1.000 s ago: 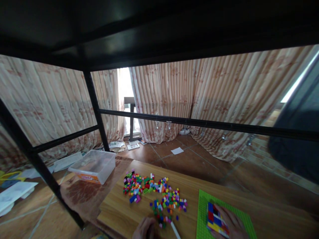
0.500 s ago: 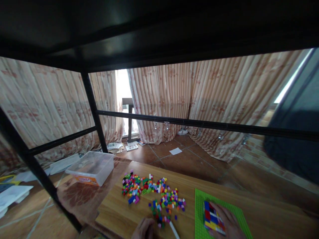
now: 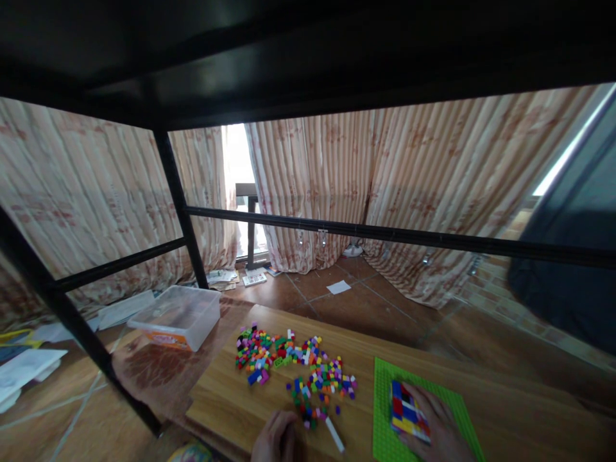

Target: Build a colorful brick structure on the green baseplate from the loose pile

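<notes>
A green studded baseplate [image 3: 384, 410] lies at the right of the wooden board, with a flat block of toy bricks [image 3: 405, 414] in red, blue, white and yellow on it. My right hand [image 3: 440, 427] grips this brick block from its right side, covering that edge. My left hand [image 3: 275, 437] rests on the board at the lower middle with its fingers curled in; whatever they hold, if anything, is hidden. Loose coloured bricks [image 3: 327, 378] lie scattered beyond it. A white stick-like piece [image 3: 334, 434] lies between my two hands.
A black metal frame crosses overhead, with a crossbar [image 3: 385, 232] beyond the board and a leg [image 3: 180, 205] at the left. A clear plastic box [image 3: 206, 321] stands left of the wooden board [image 3: 231, 410]. Papers lie on the tiled floor. Patterned curtains [image 3: 332, 186] hang behind.
The view has shifted slightly, so the board and bricks sit a little higher. Both hands stay in nearly the same places, the right still on the brick block.
</notes>
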A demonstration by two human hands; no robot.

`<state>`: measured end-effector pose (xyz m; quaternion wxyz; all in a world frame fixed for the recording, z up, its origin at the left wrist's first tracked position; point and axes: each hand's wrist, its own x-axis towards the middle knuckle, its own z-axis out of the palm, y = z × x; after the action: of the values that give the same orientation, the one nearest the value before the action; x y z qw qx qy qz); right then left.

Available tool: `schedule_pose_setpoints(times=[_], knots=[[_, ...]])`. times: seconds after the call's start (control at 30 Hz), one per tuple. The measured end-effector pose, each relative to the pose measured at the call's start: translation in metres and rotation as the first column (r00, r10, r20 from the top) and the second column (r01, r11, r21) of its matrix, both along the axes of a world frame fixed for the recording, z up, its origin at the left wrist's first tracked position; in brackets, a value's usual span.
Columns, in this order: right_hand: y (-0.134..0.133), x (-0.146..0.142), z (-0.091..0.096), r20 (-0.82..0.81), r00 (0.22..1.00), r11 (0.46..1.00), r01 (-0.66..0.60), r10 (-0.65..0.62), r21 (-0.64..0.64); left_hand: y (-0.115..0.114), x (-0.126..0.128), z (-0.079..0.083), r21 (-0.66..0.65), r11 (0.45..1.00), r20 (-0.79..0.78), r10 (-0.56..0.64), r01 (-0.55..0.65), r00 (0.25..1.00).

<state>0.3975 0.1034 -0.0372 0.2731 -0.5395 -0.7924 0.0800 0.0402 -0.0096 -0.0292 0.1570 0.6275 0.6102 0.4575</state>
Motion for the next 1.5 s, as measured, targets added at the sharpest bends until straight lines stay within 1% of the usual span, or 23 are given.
schedule_pose_setpoints(times=[0.03, 0.1, 0.2, 0.33, 0.4, 0.47, 0.5, 0.57, 0.63, 0.77, 0.9, 1.07, 1.17, 1.23, 1.37, 1.5], knots=[[-0.002, -0.001, 0.004, 0.009, 1.000, 1.000, 0.001, -0.001, 0.000, -0.002, 0.003, 0.006, -0.035, 0.999, 0.002, -0.010, 0.010, 1.000], [-0.004, -0.002, 0.013, 0.035, 0.999, 1.000, -0.014, 0.015, -0.019, -0.007, 0.008, 0.018, -0.074, 0.996, 0.018, 0.043, -0.042, 0.999], [-0.007, -0.004, 0.027, 0.092, 0.996, 1.000, -0.013, 0.014, -0.012, -0.010, 0.013, 0.030, -0.115, 0.992, 0.033, 0.050, -0.046, 0.998], [-0.014, -0.017, 0.046, 0.155, 0.988, 0.996, 0.010, -0.023, 0.087, -0.010, 0.014, 0.034, -0.115, 0.993, 0.033, 0.045, -0.041, 0.998], [-0.021, -0.032, 0.056, 0.122, 0.992, 0.989, 0.007, -0.025, 0.146, -0.010, 0.013, 0.035, -0.106, 0.993, 0.025, 0.047, -0.044, 0.999], [-0.030, -0.052, 0.065, 0.067, 0.998, 0.983, -0.030, 0.018, 0.181, -0.010, 0.013, 0.036, -0.109, 0.993, 0.018, 0.042, -0.040, 0.999], [-0.035, -0.063, 0.068, 0.052, 0.997, 0.982, -0.069, 0.061, 0.174, -0.010, 0.013, 0.037, -0.113, 0.993, 0.015, 0.039, -0.037, 0.999], [-0.044, -0.087, 0.073, 0.047, 0.987, 0.980, -0.159, 0.154, 0.120, -0.010, 0.013, 0.038, -0.121, 0.992, 0.009, 0.036, -0.034, 0.999], [-0.049, -0.108, 0.075, 0.035, 0.980, 0.979, -0.198, 0.196, 0.056, -0.010, 0.014, 0.039, -0.123, 0.992, 0.002, 0.036, -0.036, 0.999], [-0.050, -0.139, 0.074, 0.015, 0.981, 0.981, -0.191, 0.192, -0.043, -0.011, 0.014, 0.041, -0.111, 0.993, -0.009, 0.039, -0.040, 0.999], [-0.047, -0.153, 0.069, 0.028, 0.986, 0.984, -0.159, 0.162, -0.086, -0.010, 0.014, 0.042, -0.094, 0.994, -0.023, 0.049, -0.051, 0.999], [-0.047, -0.157, 0.063, -0.009, 0.990, 0.985, -0.138, 0.138, -0.104, -0.010, 0.013, 0.041, -0.081, 0.996, -0.017, 0.044, -0.045, 0.999], [-0.052, -0.154, 0.064, -0.028, 0.993, 0.987, -0.119, 0.116, -0.112, -0.010, 0.012, 0.039, -0.081, 0.996, -0.022, 0.046, -0.048, 0.999], [-0.057, -0.149, 0.066, -0.074, 0.992, 0.984, -0.109, 0.100, -0.137, -0.009, 0.011, 0.037, -0.085, 0.995, -0.029, 0.047, -0.049, 0.998], [-0.067, -0.130, 0.069, -0.249, 0.966, 0.980, -0.107, 0.063, -0.166, -0.008, 0.010, 0.036, -0.084, 0.995, -0.033, 0.053, -0.056, 0.998], [-0.073, -0.097, 0.066, -0.390, 0.920, 0.982, -0.049, -0.027, -0.184, -0.008, 0.010, 0.036, -0.070, 0.996, -0.040, 0.052, -0.054, 0.998]])
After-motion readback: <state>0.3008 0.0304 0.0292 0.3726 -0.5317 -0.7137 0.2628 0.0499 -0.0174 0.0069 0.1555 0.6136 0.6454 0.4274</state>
